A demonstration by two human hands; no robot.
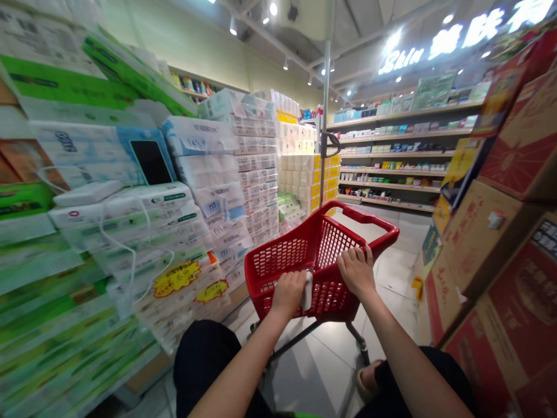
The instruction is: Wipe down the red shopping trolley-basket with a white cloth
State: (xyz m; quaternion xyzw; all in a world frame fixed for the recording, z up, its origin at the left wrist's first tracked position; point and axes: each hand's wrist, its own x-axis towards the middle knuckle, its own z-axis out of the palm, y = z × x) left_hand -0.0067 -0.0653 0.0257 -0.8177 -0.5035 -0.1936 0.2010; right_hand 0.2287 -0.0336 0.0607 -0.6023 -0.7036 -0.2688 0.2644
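Note:
A red plastic shopping cart (282,255) with perforated basket walls stands in front of my knees. My left hand (288,293) is closed over the basket's near rim, fingers curled inward. Beside that hand, against the basket wall, shows a small white piece (307,291); I cannot tell whether it belongs to the cart or is in the hand. Further right, my right hand (357,270) is wrapped over the same rim, close to the corner. Apart from perforated walls, little of the basket's inside shows.
Stacked tissue packs (209,168) line the left, bearing a dark-screened phone (156,162) and white cables (130,249). Cartons (474,232) rise close on the right. A metal pole (325,116) stands beyond the cart, before stocked shelves (391,136). Pale tiles (394,267) cover the floor.

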